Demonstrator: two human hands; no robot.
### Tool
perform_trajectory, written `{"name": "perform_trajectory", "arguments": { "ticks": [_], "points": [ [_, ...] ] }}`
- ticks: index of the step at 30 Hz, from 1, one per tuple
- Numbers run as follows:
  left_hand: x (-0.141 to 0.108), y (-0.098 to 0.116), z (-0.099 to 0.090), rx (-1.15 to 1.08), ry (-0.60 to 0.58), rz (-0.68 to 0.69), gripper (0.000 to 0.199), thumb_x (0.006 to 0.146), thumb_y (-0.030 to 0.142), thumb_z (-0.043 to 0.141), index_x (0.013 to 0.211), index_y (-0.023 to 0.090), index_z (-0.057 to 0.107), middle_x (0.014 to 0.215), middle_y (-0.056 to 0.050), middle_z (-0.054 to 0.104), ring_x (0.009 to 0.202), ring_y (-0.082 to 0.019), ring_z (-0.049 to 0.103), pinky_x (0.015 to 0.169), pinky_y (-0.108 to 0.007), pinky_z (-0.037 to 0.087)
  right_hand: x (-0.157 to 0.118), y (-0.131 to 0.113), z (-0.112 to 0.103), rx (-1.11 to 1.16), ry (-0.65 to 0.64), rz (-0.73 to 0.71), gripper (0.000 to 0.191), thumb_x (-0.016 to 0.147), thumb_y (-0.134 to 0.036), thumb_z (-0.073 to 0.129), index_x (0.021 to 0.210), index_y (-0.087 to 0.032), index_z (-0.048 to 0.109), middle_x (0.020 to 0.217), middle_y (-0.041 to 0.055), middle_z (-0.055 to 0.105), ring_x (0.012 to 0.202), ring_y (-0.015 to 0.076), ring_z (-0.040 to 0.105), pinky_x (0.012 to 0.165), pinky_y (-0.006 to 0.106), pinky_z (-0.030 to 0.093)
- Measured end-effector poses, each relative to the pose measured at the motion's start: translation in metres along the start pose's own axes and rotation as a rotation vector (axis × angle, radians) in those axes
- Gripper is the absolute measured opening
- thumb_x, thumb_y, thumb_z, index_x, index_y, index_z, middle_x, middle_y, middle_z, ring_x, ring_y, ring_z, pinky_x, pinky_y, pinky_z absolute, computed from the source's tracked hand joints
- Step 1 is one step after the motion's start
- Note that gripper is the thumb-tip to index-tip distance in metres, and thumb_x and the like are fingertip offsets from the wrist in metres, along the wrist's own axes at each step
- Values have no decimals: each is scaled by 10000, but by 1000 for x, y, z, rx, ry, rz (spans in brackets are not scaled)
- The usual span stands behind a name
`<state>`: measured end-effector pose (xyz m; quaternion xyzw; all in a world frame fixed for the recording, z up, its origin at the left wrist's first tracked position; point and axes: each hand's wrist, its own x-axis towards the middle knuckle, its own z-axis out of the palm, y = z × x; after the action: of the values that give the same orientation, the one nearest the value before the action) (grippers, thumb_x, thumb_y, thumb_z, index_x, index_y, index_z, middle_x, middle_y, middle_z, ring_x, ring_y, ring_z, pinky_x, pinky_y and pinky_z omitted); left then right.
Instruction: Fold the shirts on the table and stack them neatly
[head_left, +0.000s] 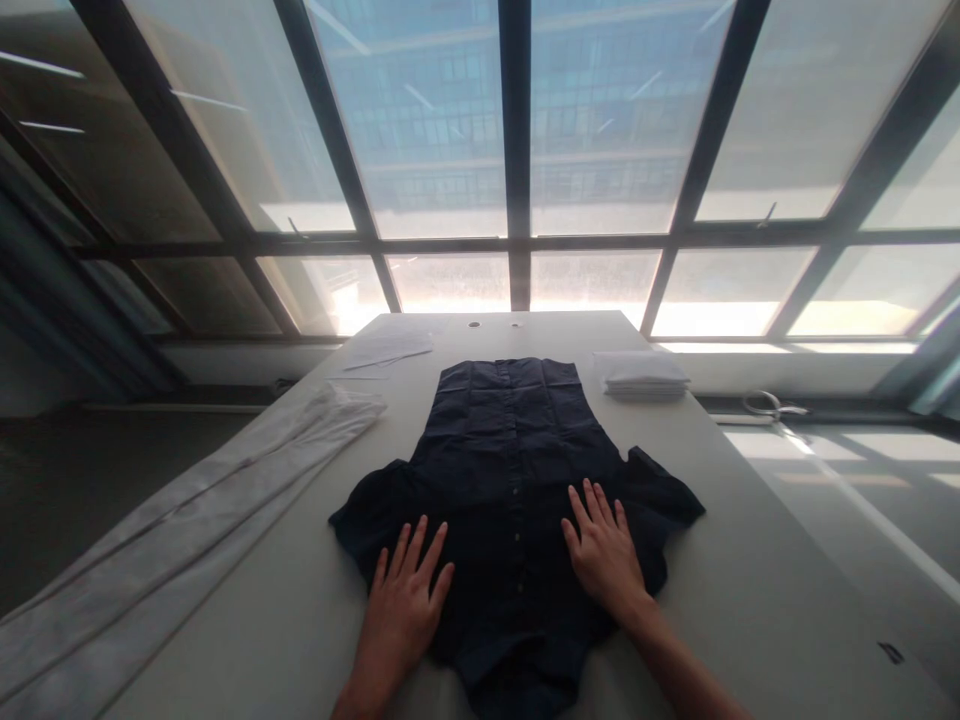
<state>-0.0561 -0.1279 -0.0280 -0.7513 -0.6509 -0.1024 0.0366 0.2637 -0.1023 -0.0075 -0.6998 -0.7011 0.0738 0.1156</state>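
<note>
A dark navy short-sleeved shirt (510, 450) lies spread flat with its buttoned front up, its collar nearest me and its hem toward the windows. My left hand (407, 600) rests palm down on the left part of the shirt, below the left sleeve, fingers spread. On the right part, my right hand (602, 548) lies flat beside the button line, its fingers also apart. Neither hand grips the cloth. Both sleeves stick out sideways on the white table (720, 600).
Crumpled pale fabric (217, 520) runs along the table's left edge. Papers (386, 348) lie at the back left, and a folded white stack (643, 375) sits at the back right. Large windows stand beyond the table. A white cable (862, 500) is on the floor at right.
</note>
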Motion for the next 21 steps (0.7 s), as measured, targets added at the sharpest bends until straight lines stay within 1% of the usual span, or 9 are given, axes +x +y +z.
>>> {"name": "perform_trajectory", "arguments": {
  "ticks": [3, 5, 9, 12, 15, 17, 19, 21],
  "points": [
    [-4, -16, 0, 23, 5, -48, 553, 1012, 465, 407, 1533, 288, 455, 1630, -69, 332, 1501, -369, 286, 1160, -609, 298, 4, 19, -2, -31, 18, 38, 608, 1023, -423, 339, 1585, -189, 344, 1674, 89, 188, 1549, 250, 141, 1235, 484, 83],
    [-5, -24, 1, 23, 20, -70, 553, 1008, 468, 407, 1526, 284, 471, 1634, -72, 328, 1507, -386, 260, 1153, -596, 316, 5, 26, -2, -43, 23, 48, 612, 1019, -416, 336, 1586, -186, 340, 1675, 80, 191, 1549, 246, 141, 1235, 479, 84],
    [-6, -36, 4, 34, 44, -102, 548, 997, 473, 417, 1508, 294, 500, 1631, -72, 342, 1510, -406, 235, 1148, -574, 328, 5, 31, 0, -53, 31, 49, 616, 1017, -416, 323, 1587, -184, 341, 1675, 67, 198, 1548, 246, 143, 1236, 480, 86],
    [-5, -40, 6, 61, 30, -134, 561, 982, 479, 438, 1509, 295, 499, 1627, -83, 349, 1505, -404, 252, 1147, -575, 326, 5, 31, 2, -59, 41, 47, 615, 1014, -412, 321, 1584, -181, 349, 1673, 66, 209, 1547, 245, 149, 1236, 474, 93],
    [-1, -38, 4, 97, 0, -181, 571, 982, 466, 438, 1507, 253, 507, 1610, -129, 370, 1485, -420, 292, 1137, -596, 325, 5, 31, 4, -60, 43, 38, 616, 1010, -407, 325, 1579, -171, 361, 1669, 76, 220, 1546, 250, 155, 1234, 475, 97],
    [7, -31, -2, 122, 13, -210, 562, 992, 426, 421, 1502, 211, 515, 1602, -152, 378, 1480, -426, 299, 1139, -617, 307, 5, 32, 4, -57, 42, 35, 620, 1006, -402, 331, 1578, -165, 363, 1669, 85, 220, 1546, 257, 154, 1233, 482, 92],
    [20, -21, -9, 117, 41, -183, 553, 1005, 387, 396, 1508, 185, 503, 1610, -141, 366, 1495, -403, 277, 1159, -616, 278, 5, 32, 4, -54, 43, 36, 620, 1004, -394, 333, 1579, -163, 361, 1670, 89, 220, 1546, 259, 153, 1233, 484, 85],
    [38, -12, -16, 67, 39, -103, 555, 1022, 383, 367, 1527, 177, 469, 1623, -113, 348, 1511, -356, 260, 1182, -583, 267, 5, 31, 4, -53, 42, 36, 619, 1004, -390, 332, 1579, -163, 362, 1671, 90, 222, 1546, 257, 150, 1233, 480, 84]
  ]
}}
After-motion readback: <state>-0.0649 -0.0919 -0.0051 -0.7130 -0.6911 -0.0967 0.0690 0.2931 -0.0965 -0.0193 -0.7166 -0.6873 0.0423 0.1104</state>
